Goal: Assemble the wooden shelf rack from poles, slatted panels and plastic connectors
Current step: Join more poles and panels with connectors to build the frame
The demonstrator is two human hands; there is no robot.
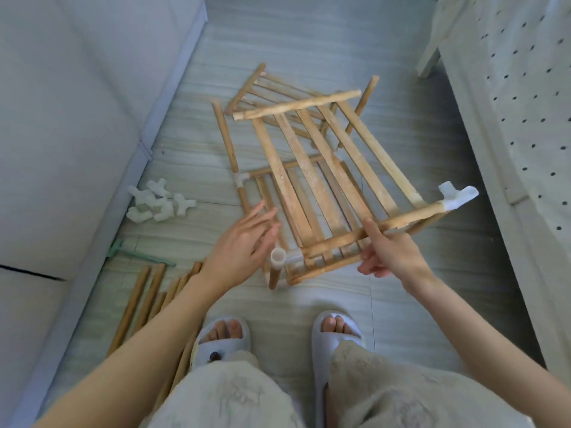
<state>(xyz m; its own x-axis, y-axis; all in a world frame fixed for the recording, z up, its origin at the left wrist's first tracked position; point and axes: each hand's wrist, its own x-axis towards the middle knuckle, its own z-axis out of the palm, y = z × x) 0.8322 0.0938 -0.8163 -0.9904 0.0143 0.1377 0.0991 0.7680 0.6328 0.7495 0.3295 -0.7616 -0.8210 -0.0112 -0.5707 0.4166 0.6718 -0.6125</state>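
Wooden slatted panel [324, 168] tilts above the floor [309, 41], its near rail clamped in my right grip [391, 251]. White connector [457, 197] caps its right corner. My left grip [247, 239] hovers beside it, fingers apart, holding nothing.

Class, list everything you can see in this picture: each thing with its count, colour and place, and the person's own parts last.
Held slatted panel: one, tan, raised mid-frame, white connector at its right corner.
Floor panels: at least two, tan, beneath and beyond it.
Loose connectors: a small pile, white, floor left.
Poles: several, tan, floor lower left.
Slippers: two, pale grey, on the feet.
Left hand: open, beside the panel.
Right hand: gripping the panel's near rail.
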